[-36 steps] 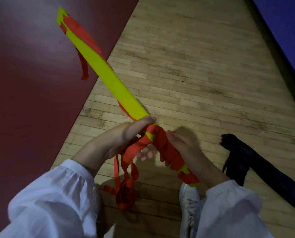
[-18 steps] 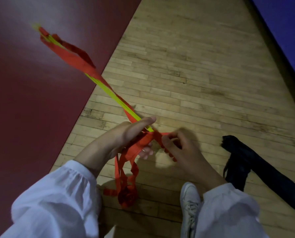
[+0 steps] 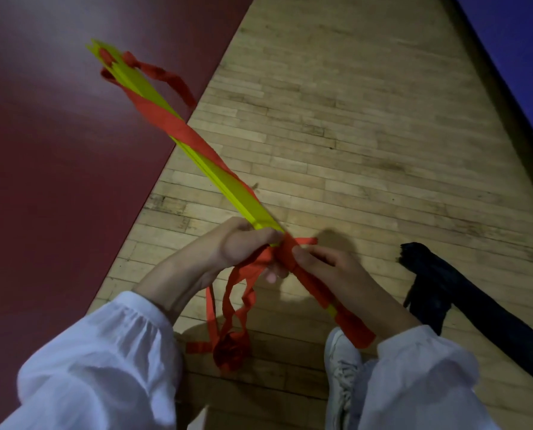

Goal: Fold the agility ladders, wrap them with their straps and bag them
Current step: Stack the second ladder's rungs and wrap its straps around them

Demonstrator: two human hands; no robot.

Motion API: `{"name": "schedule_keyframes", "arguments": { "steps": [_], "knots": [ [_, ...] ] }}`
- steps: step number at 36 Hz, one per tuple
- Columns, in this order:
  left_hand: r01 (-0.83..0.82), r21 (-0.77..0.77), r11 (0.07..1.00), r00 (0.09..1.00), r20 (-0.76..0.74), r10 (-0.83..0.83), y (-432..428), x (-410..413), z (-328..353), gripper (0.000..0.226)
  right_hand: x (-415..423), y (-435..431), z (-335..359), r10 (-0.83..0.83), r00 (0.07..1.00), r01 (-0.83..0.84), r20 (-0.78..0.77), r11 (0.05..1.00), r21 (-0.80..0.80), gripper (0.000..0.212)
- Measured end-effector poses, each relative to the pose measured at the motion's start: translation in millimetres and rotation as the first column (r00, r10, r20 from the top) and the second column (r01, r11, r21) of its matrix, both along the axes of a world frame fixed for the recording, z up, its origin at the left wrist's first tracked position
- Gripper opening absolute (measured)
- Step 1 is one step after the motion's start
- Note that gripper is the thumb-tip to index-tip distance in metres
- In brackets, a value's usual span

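left hand [image 3: 243,243]: I see it fisted round the folded ladder [image 3: 228,187], wrist bent inward | right hand [image 3: 330,268]: thumb on top, gripping the strap-wound stretch just beside it | ladder slants up-left above the wooden floor [image 3: 352,135] (loose red strap [image 3: 237,305] dangles below) | black bag [image 3: 439,293] lies to the right

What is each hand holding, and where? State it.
The left hand grips the folded yellow ladder where its bare rungs end; the right hand grips the red strap wrapped round it, just beside.
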State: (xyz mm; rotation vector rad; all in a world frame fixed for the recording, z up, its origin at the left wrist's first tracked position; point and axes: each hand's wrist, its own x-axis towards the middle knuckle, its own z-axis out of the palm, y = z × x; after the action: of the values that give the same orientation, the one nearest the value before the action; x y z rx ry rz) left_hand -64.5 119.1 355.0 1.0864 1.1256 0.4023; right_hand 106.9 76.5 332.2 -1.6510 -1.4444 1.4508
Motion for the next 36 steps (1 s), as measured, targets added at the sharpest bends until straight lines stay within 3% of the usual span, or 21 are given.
{"name": "schedule_keyframes", "arguments": {
  "steps": [11,17,21,24,30,36],
  "knots": [
    [0.070,-0.037,0.997,0.998,0.005,-0.070,-0.9,-1.6,5.9,0.034,2.7,0.0,4.1,-0.092,0.989,0.092,-0.113,0.996,-0.003,0.042],
    [0.095,-0.106,0.990,0.995,-0.017,-0.098,2.7,-6.7,3.0,0.059,5.2,0.2,2.8,-0.110,0.991,0.114,-0.074,0.992,0.060,0.031],
    [0.083,-0.110,0.990,0.996,-0.006,-0.085,3.0,-9.1,3.7,0.064,7.2,0.5,-3.3,-0.118,0.993,0.118,-0.006,0.987,0.110,0.041],
    [0.064,-0.102,0.993,0.998,-0.004,-0.064,3.3,-9.8,3.9,0.062,8.3,1.4,-7.9,-0.142,0.988,0.131,0.057,0.979,0.155,0.035],
    [0.017,-0.105,0.994,0.999,-0.047,-0.022,4.6,-7.8,2.4,0.063,5.2,1.3,-11.7,-0.192,0.961,0.144,0.201,0.962,0.231,0.056],
    [-0.034,-0.154,0.987,0.998,-0.063,0.024,5.6,-4.0,2.2,0.067,0.5,-2.1,-8.6,-0.246,0.899,0.109,0.361,0.927,0.359,0.040]
  ]
}}
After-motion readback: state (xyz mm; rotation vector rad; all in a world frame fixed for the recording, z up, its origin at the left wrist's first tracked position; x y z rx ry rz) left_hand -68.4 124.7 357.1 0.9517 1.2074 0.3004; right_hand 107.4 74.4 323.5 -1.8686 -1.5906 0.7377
